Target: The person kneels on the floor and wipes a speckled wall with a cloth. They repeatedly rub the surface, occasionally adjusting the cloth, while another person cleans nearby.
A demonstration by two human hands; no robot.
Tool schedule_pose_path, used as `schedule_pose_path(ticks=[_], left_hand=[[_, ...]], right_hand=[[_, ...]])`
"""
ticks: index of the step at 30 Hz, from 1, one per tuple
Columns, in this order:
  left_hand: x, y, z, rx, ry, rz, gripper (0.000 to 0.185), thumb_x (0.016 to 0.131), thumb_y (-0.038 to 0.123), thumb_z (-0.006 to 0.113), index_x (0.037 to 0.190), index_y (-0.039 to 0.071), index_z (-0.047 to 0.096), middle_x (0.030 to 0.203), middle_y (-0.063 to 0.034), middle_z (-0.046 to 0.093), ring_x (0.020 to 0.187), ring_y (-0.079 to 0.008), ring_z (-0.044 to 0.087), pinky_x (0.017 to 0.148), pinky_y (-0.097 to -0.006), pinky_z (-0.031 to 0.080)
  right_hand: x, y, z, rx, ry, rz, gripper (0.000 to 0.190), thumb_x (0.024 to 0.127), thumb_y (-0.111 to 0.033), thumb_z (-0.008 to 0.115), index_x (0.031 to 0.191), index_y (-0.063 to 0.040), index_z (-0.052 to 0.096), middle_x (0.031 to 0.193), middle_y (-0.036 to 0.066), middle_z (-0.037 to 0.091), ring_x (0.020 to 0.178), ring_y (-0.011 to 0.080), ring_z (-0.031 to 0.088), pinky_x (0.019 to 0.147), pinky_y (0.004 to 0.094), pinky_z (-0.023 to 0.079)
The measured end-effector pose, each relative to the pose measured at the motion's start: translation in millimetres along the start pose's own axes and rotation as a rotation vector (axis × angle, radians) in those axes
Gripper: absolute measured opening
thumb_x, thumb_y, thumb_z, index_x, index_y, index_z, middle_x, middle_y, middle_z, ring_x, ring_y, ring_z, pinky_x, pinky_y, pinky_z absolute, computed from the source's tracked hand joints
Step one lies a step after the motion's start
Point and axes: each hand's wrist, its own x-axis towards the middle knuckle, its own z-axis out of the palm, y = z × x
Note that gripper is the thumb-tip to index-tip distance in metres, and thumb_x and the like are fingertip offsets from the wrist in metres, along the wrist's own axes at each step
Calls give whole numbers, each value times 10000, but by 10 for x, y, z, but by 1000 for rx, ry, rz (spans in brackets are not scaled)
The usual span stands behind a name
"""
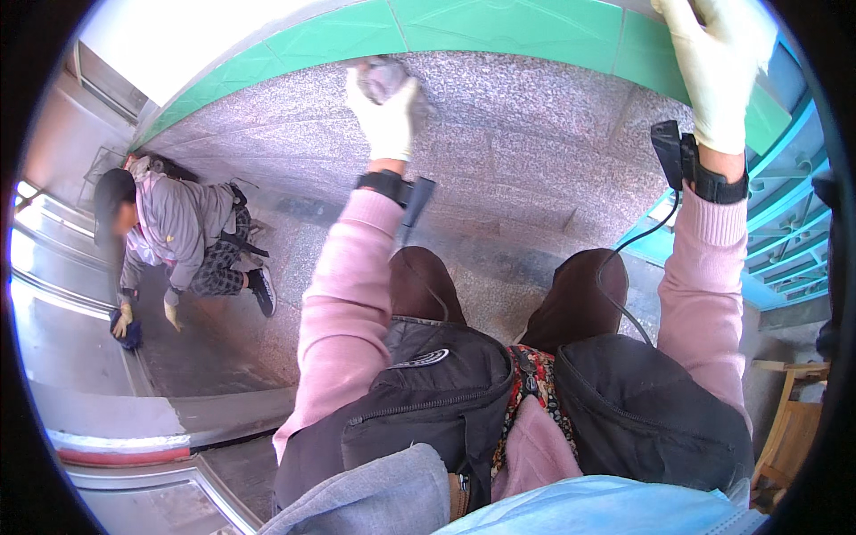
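Note:
My left hand (pixel 384 114), in a pale rubber glove, is closed on a crumpled greyish cloth (pixel 386 79). The cloth lies against the speckled stone wall (pixel 521 127), just below a band of green tiles (pixel 508 33). My right hand (pixel 725 60), gloved alike, is raised at the upper right by the green tiles and a blue metal grille. Its fingers are partly cut off by the picture's edge, so whether it holds anything is not clear. Black straps with small devices circle both wrists.
At the left a co-worker (pixel 180 221) crouches with a dark blue cloth (pixel 127 331) on a metal-framed sliding track. The blue metal grille (pixel 789 227) stands at the right, with a wooden stool (pixel 789 428) below it. Cables run from my wrists past my knees.

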Motion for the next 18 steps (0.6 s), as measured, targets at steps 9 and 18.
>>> schedule_pose_path(ticks=[9,18], left_hand=[[-858,324,465,125,-169,253,748,694,101,887,1359,61,546,1425,-183,473,1336,-331,481,1134,-481,401],[117,328,-106,-374,96,-252,874,792,-9,768,1543,5,320,1474,-219,461,1324,-340,522,1142,-475,438]], right_hand=[[-114,-7,-265,-600,-124,-475,217,907,-171,703,1093,-126,807,831,89,753,676,174,685,642,296,538],[-87,66,-251,-667,-152,-287,254,911,-256,680,1100,-139,803,816,82,756,663,209,707,631,317,557]])
